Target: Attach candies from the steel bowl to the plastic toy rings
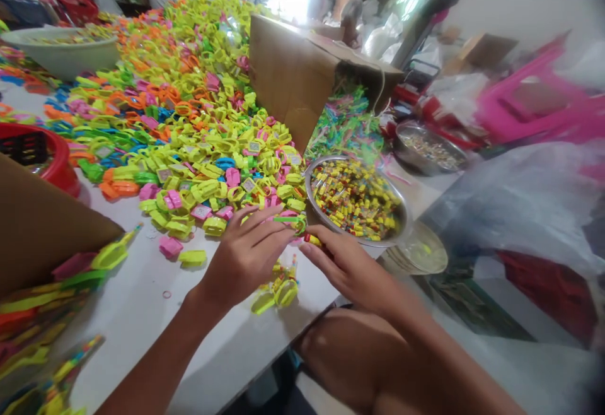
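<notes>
Above the front of the white table, my left hand (248, 254) has its fingers closed around a slim green plastic piece (293, 221). Its exact kind is partly hidden by the fingers. Right beside it, my right hand (352, 267) pinches a small yellow-and-red tube (312, 239). The two held pieces are close together; I cannot tell if they touch. Below the hands lie a few yellow toy watches (285, 293) with thin tubes of coloured beads. A steel bowl (405, 229) full of similar yellow-and-red tubes stands beyond my right hand.
A large heap of bright toy watches (189, 131) covers the table ahead. A cardboard box (288, 81) spills clear coloured plastic pieces (350, 122). At left stand a red basket (69, 166) and an open carton (47, 219). Several people sit at the back.
</notes>
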The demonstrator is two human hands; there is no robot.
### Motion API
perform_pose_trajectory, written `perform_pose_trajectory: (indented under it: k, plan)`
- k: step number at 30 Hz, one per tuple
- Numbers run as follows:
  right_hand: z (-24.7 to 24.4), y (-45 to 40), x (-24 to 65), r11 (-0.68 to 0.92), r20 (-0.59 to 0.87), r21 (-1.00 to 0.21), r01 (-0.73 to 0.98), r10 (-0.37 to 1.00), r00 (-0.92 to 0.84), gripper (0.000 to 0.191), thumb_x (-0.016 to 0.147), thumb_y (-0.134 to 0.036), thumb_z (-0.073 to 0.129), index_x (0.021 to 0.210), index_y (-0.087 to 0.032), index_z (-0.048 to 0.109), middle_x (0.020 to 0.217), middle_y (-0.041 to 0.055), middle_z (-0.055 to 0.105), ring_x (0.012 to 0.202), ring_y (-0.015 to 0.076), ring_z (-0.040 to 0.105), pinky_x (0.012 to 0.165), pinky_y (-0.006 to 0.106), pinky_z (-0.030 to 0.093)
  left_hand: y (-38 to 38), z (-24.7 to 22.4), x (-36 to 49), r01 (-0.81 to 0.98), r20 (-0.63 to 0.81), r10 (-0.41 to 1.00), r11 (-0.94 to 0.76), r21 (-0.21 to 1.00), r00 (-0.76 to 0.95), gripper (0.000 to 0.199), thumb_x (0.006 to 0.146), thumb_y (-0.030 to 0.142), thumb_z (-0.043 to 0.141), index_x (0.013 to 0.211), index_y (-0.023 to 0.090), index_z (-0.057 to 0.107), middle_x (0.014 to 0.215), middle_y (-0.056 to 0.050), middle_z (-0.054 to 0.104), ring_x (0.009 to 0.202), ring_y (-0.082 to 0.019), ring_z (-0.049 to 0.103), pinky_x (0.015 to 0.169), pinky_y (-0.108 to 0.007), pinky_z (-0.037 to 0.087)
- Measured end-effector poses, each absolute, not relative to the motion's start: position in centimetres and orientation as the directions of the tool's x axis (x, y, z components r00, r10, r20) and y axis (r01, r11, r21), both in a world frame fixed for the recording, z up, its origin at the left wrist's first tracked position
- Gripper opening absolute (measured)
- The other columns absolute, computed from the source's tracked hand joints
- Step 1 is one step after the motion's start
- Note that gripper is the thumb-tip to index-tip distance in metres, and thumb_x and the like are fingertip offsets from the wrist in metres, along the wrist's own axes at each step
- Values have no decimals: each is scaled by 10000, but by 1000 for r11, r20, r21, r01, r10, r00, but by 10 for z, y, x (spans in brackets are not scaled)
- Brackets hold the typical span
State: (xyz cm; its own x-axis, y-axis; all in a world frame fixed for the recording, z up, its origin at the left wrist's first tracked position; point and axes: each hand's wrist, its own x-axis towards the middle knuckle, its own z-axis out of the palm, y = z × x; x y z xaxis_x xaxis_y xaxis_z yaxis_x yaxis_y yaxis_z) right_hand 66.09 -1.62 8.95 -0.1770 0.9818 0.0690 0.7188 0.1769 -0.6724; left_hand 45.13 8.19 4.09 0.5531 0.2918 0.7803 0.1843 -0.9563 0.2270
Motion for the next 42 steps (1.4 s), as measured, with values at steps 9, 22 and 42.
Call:
perform_pose_trajectory:
  k: [9, 22, 42]
  plan:
    - [94, -17, 661, 142, 33, -771, 620, 982, -184, 262, 1153, -437, 486, 1091, -213, 606, 979, 11, 688, 879, 163, 626, 797, 265, 442, 82, 40, 447, 109, 779, 179, -984, 142, 601, 267, 1033, 84, 577, 1267, 116, 700, 1202, -122, 818, 1364, -309, 664, 1126, -473, 462]
    - [76, -24, 676, -55, -73, -780, 624, 997, -4, 459, 1045, -634, 579, 811, -242, 623, 659, 13, 588, 540, 157, 526, 474, 265, 407, 77, 23, 459, 224, 817, 114, -974, -19, 565, 222, 1075, 161, 587, 1161, 179, 791, 1170, -54, 835, 1312, -245, 700, 985, -405, 507]
    - [15, 12, 633, 431, -193, -465, 773, 803, -564, 292, 1129, -383, 521, 1298, -217, 692, 1183, 135, 645, 1014, 253, 669, 893, 414, 567, 186, -6, 303, 780, -506, 617, -321, 537, 602, 458, 744, 349, 790, 1177, 202, 816, 1133, -74, 809, 909, -222, 695, 771, -275, 449]
